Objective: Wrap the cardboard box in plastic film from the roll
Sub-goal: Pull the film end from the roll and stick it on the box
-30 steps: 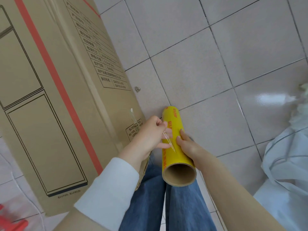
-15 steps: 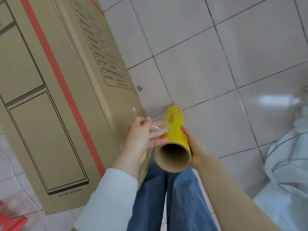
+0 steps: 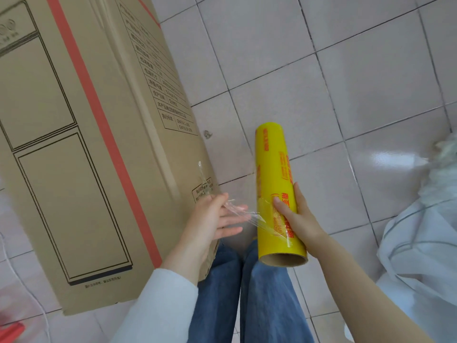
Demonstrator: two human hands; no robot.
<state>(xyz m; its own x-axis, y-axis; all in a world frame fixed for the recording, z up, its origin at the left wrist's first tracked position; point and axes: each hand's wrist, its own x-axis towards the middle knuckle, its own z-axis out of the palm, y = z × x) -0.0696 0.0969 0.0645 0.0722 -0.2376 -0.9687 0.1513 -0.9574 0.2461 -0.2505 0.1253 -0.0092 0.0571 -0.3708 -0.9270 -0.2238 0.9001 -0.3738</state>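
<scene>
We see the task only at its beginning. The cardboard box (image 3: 99, 144) stands at the left on the tiled floor (image 3: 371, 82), and its brown faces look bare: we find no layer of film around it. The yellow roll (image 3: 274, 184) is to the right of the box, apart from it, with its open cardboard end toward us.

The right hand (image 3: 294, 216) grips the roll at its near part, thumb on the front and fingers curled behind. The left hand (image 3: 215, 219) is just in front of the box's near right corner. Its fingers are almost straight and spread, and a thin, crumpled strand of film (image 3: 247, 215) runs from the roll and clings across them. We cannot see a real pinch there.

So, in our judgement, only the free end of the film is pulled out. Fixing this end on the box, leading the film around all sides and cutting it are left to do.
</scene>
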